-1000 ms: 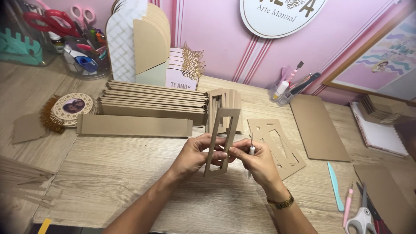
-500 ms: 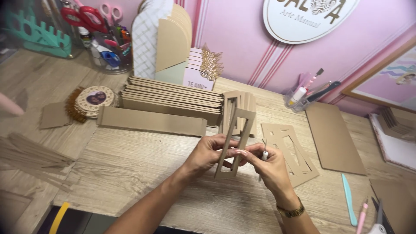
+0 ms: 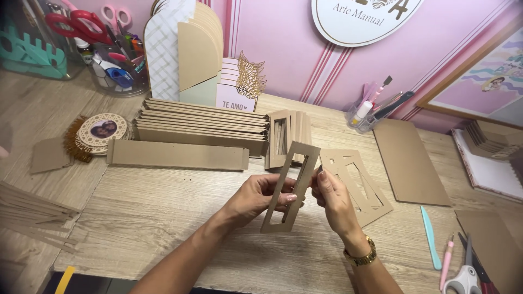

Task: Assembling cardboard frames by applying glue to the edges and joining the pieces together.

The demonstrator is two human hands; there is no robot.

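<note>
Single head-mounted view, looking steeply down and forward from close range over a wooden table point(image 3: 163, 207). The left hand point(image 3: 256, 198) and right hand point(image 3: 332, 198) sit near frame centre; the pink wall point(image 3: 283, 49) closes the top edge. No second view overlaps it.

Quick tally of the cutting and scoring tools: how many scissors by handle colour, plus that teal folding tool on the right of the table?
Red-handled scissors: 1
Pink-handled scissors: 1
White-handled scissors: 1
Teal folding tool: 1
Total: 4
</note>
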